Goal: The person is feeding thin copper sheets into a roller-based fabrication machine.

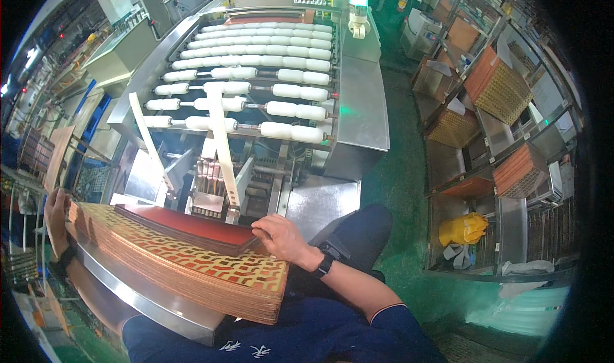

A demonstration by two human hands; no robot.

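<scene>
Pinching the right end of several thin red-brown sheets (192,225), the person's right hand (281,236) has its fingertips curled in at their edge, with a dark watch (325,264) on the wrist. These sheets lie along the far side of a thick stack of patterned copper panels (192,251), whose top face shows a yellow ground with orange-red marks. The left hand (56,216) is against the left end of that stack, its fingers at the upper corner; whether it grips the panels or only presses on them cannot be told. A dark band circles the left wrist too.

Beneath the stack, close in front of the person's body, runs a stainless-steel ledge (150,302). Just beyond the sheets stand two pale perforated bars (222,149) (150,142), the right one rising near the right hand. Past them stretches a conveyor of white rollers (252,62), flanked on the right by a metal housing (361,110). At the far right, a rack (446,225) holds more panel stacks (499,88) on its shelves, and yellow gloves (464,229) lie in a lower compartment.
</scene>
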